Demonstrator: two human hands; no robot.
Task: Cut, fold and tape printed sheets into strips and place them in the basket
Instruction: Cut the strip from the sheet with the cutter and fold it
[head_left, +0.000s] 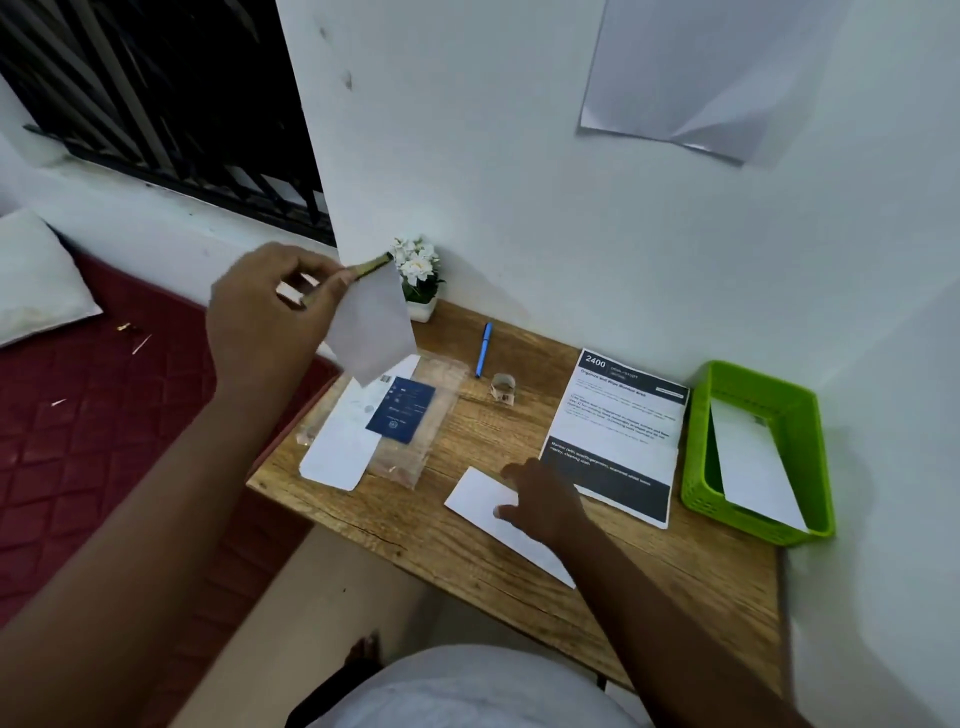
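White cloth on the person's lap is filling the bottom of the frame as work is proceeding at a wooden bench (467, 566) set against a wall. Taking the green basket (810, 447) at the bench's far right as the marker: one white strip (753, 467) is already lying inside it, a printed sheet (618, 431) is lying just beside its left wall, and the right hand (545, 499) is pressing down on a folded white strip (483, 499) a little further left, its fingers (506, 512) loosely curled on the paper. Well to the left of the basket and raised above the bench, the left hand (260, 322) is pinching a white cut piece (374, 332) together with a thin dark tool (363, 267) — whether this is a pair of scissors cannot be told. A small tape roll (503, 387) and a blue pen (484, 349) are sitting between that hand and the printed sheet; a clear sleeve (415, 415) is lying below the raised piece.

Judging from here, the dangling piece is looking loosely held — it could slip to the floor — and the folded strip could spring open if the pressing hand lifts before tape is applied.
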